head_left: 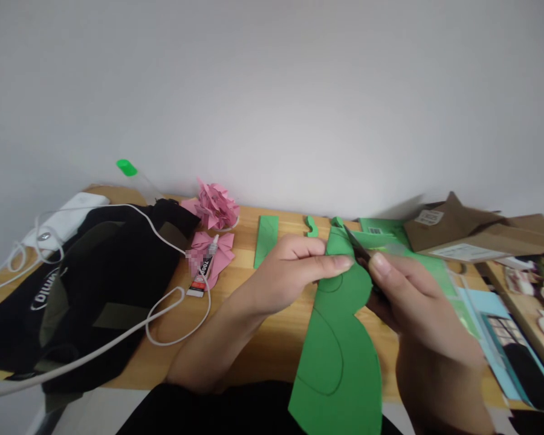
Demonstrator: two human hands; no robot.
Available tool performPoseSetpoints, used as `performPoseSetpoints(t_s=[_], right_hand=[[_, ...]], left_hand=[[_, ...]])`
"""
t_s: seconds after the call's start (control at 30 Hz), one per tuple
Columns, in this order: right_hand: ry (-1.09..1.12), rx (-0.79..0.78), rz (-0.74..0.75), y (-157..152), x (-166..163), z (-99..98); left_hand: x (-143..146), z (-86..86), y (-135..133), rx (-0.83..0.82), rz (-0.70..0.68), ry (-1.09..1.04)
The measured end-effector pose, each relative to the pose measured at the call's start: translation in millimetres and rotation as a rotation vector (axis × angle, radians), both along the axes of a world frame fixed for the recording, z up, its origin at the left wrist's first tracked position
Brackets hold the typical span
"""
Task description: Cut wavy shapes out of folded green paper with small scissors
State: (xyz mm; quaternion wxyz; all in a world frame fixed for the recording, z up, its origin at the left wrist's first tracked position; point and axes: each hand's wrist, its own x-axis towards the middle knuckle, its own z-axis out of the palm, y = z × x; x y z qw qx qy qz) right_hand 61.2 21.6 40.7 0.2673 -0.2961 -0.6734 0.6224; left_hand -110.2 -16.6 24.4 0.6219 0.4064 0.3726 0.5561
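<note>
My left hand (299, 266) pinches the upper edge of a green paper sheet (340, 350) with curved pencil lines drawn on it. My right hand (408, 296) is closed around dark scissors (358, 248), whose blades meet the top of the sheet near my left fingertips. The sheet hangs down over the front edge of the wooden table (263, 338).
Green paper strips (266, 238) and scraps lie behind the hands. Pink paper flowers (214, 205), a glue tube (202, 272), a black bag (95, 284) and a white cable (163, 314) lie left. Brown cardboard (471, 232) and printed sheets (508, 338) lie right.
</note>
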Motion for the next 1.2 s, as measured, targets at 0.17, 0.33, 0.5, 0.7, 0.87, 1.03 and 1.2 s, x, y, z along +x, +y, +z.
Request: performPoseSetpoints(t_s=[0.17,0.33,0.5,0.7,0.87,1.03,1.2], right_hand=[[-0.039,0.043,0.012,1.5,2.8,-3.6],[-0.04,0.05,0.023,2.1,2.1,-0.4],[-0.025,0.039,0.027,2.3,0.1,3.4],[-0.034,0.059,0.03,2.6,-0.2,5.5],[-0.051,0.062,0.052,3.7,1.2,9.8],[-0.071,0.035,0.067,4.0,2.1,12.2],[-0.075,0.021,0.086,4.9,4.5,11.1]], left_hand=[[0.2,-1.0,0.6,0.012,-0.006,-0.013],[-0.3,-1.5,-0.1,0.009,-0.006,0.002],[-1.3,1.7,-1.4,-0.041,-0.009,0.057],[-2.0,3.1,-1.5,-0.053,-0.035,0.074],[-4.2,2.8,-1.0,-0.061,-0.079,0.129],[-5.7,5.4,-1.0,-0.042,-0.121,0.137],[-5.8,6.0,-1.3,-0.018,-0.136,0.123]])
